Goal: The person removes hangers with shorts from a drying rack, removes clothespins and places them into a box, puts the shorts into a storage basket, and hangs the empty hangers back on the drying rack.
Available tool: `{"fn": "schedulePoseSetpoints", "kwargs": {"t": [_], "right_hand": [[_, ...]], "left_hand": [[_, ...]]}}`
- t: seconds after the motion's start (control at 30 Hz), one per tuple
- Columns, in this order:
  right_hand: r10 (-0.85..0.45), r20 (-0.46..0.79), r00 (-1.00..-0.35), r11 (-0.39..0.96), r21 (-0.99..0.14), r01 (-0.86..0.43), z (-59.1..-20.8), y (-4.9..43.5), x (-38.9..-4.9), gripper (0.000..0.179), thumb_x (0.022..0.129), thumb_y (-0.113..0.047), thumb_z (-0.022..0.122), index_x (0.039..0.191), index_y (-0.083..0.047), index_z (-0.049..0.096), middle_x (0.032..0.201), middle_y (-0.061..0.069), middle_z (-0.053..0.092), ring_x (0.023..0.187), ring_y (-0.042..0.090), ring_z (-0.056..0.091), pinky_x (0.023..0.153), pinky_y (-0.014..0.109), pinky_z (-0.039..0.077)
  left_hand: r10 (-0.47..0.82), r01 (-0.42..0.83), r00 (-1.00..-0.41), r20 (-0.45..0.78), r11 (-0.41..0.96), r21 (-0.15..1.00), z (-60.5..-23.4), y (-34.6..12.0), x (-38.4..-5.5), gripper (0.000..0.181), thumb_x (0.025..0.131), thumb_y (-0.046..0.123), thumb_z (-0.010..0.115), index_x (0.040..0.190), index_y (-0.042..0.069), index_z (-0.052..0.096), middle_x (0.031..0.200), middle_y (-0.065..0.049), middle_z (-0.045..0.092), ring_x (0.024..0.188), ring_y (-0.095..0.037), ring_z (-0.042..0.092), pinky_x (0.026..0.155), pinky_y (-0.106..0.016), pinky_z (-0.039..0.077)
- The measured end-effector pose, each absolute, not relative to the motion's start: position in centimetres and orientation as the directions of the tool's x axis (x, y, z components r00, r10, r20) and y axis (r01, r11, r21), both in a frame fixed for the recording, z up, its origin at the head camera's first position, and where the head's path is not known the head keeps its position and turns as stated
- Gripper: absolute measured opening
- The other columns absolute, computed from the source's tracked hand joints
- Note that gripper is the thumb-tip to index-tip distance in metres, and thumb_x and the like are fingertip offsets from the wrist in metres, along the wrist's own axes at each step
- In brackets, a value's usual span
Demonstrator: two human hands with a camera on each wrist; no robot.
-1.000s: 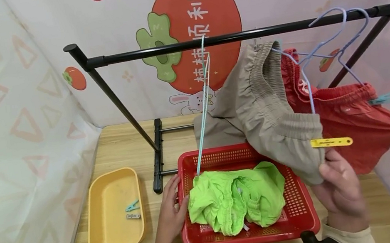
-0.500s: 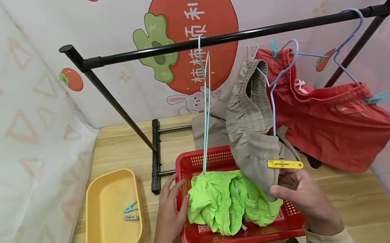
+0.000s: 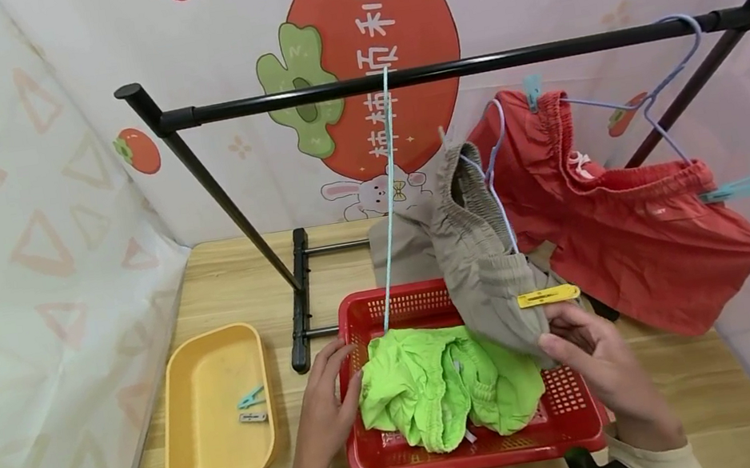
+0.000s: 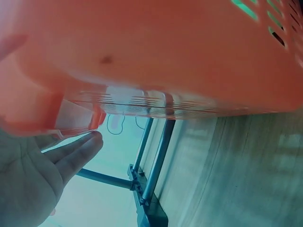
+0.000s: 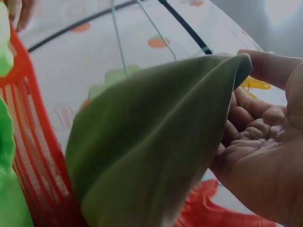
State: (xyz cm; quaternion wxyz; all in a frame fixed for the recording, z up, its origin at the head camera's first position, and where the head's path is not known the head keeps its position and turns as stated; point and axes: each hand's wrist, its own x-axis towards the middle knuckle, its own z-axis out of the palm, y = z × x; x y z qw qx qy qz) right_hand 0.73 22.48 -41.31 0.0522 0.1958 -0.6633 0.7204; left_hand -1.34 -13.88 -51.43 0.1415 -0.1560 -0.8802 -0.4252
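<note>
My left hand (image 3: 324, 413) rests at the left rim of a red basket (image 3: 482, 461), fingers fairly straight; the left wrist view shows them beside the basket's outer wall. Bright green shorts (image 3: 420, 389) lie in the basket. Above its right part hang grey shorts (image 3: 480, 283) on a lilac hanger (image 3: 500, 203). My right hand (image 3: 606, 369) pinches the edge of the grey cloth, thumb in front and fingers behind, just under a yellow clothespin (image 3: 547, 295). In the right wrist view the cloth (image 5: 151, 137) stretches from the pinch.
A black rail (image 3: 296, 97) spans the back, with a mint hanger (image 3: 389, 207) hanging askew from it. Red shorts (image 3: 647, 250) with teal clothespins hang at right. A yellow tub (image 3: 210, 420) on the left holds a teal and a grey clothespin.
My right hand has moved left with the grey shorts, then slightly back right and up. The lilac hanger's hook has dropped from rail height to below it. My left hand has stayed at the rim.
</note>
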Motion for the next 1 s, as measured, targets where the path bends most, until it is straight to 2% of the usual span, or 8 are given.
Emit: {"fn": "schedulePoseSetpoints", "kwargs": {"t": [0.1, 0.2, 0.3, 0.4, 0.57, 0.7, 0.83, 1.0], "right_hand": [[-0.168, 0.364, -0.916, -0.162, -0.927, -0.338, -41.4, 23.5, 1.0, 0.039, 0.093, 0.026, 0.041, 0.122, 0.008, 0.061, 0.101, 0.009, 0.067, 0.087, 0.013, 0.064, 0.072, 0.022, 0.052], [-0.198, 0.307, -0.931, -0.199, -0.942, -0.269, -41.6, 23.8, 1.4, 0.041, 0.095, 0.025, 0.041, 0.124, 0.004, 0.061, 0.105, 0.008, 0.067, 0.092, 0.014, 0.064, 0.076, 0.023, 0.054], [-0.265, 0.253, -0.93, -0.136, -0.965, -0.224, -41.8, 23.3, 1.7, 0.039, 0.095, 0.023, 0.045, 0.125, 0.002, 0.061, 0.108, 0.009, 0.067, 0.095, 0.016, 0.065, 0.078, 0.026, 0.056], [-0.307, 0.234, -0.923, -0.026, -0.971, -0.238, -41.9, 23.3, 2.0, 0.034, 0.096, 0.021, 0.048, 0.123, 0.005, 0.06, 0.106, 0.009, 0.067, 0.092, 0.016, 0.066, 0.076, 0.027, 0.057], [-0.337, 0.221, -0.915, 0.041, -0.968, -0.248, -41.9, 25.7, 2.8, 0.032, 0.101, 0.02, 0.039, 0.126, 0.008, 0.056, 0.104, 0.008, 0.063, 0.09, 0.014, 0.063, 0.073, 0.027, 0.054], [-0.378, 0.198, -0.904, 0.027, -0.974, -0.224, -42.1, 27.7, 3.5, 0.036, 0.103, 0.019, 0.032, 0.131, 0.007, 0.052, 0.109, 0.006, 0.062, 0.099, 0.013, 0.062, 0.081, 0.026, 0.054], [-0.471, 0.099, -0.877, -0.019, -0.995, -0.102, -42.6, 28.0, 3.7, 0.039, 0.105, 0.016, 0.032, 0.138, 0.004, 0.05, 0.12, 0.006, 0.062, 0.108, 0.014, 0.061, 0.088, 0.027, 0.054], [-0.548, -0.021, -0.836, 0.058, -0.998, -0.013, -43.0, 26.3, 3.6, 0.036, 0.104, 0.011, 0.045, 0.136, -0.004, 0.056, 0.121, 0.008, 0.063, 0.106, 0.016, 0.062, 0.086, 0.029, 0.055]], "left_hand": [[0.157, 0.389, -0.915, 0.372, 0.59, 0.708, -51.2, -13.9, -1.3, 0.041, 0.094, 0.003, 0.075, 0.133, -0.002, 0.064, 0.141, -0.019, 0.055, 0.132, -0.032, 0.053, 0.105, -0.051, 0.046], [0.149, 0.389, -0.913, 0.381, 0.607, 0.693, -50.8, -13.9, -1.2, 0.04, 0.092, 0.002, 0.076, 0.131, -0.001, 0.065, 0.14, -0.019, 0.056, 0.131, -0.033, 0.054, 0.104, -0.053, 0.047], [0.157, 0.402, -0.906, 0.393, 0.611, 0.682, -50.3, -13.8, -1.0, 0.037, 0.092, 0.003, 0.076, 0.128, 0.002, 0.067, 0.138, -0.017, 0.058, 0.13, -0.031, 0.054, 0.104, -0.053, 0.047], [0.193, 0.425, -0.9, 0.391, 0.586, 0.689, -49.6, -13.3, -1.1, 0.034, 0.094, 0.006, 0.075, 0.127, 0.004, 0.068, 0.136, -0.015, 0.059, 0.129, -0.027, 0.055, 0.104, -0.051, 0.048], [0.228, 0.444, -0.894, 0.385, 0.562, 0.698, -48.9, -12.8, -1.0, 0.03, 0.097, 0.007, 0.072, 0.126, 0.004, 0.069, 0.132, -0.014, 0.063, 0.126, -0.024, 0.058, 0.102, -0.048, 0.05], [0.249, 0.468, -0.883, 0.398, 0.546, 0.695, -48.6, -12.7, -0.8, 0.027, 0.096, 0.005, 0.073, 0.123, 0.003, 0.07, 0.126, -0.008, 0.066, 0.121, -0.023, 0.061, 0.098, -0.046, 0.053], [0.344, 0.506, -0.857, 0.383, 0.425, 0.751, -48.0, -11.7, -0.5, 0.025, 0.099, 0.006, 0.069, 0.123, 0.006, 0.069, 0.123, 0.0, 0.069, 0.113, -0.02, 0.065, 0.092, -0.041, 0.056], [0.454, 0.435, -0.83, 0.323, 0.167, 0.885, -47.0, -8.8, -0.2, 0.028, 0.104, 0.01, 0.061, 0.132, 0.008, 0.065, 0.12, -0.001, 0.07, 0.106, -0.022, 0.068, 0.087, -0.038, 0.058]]}}
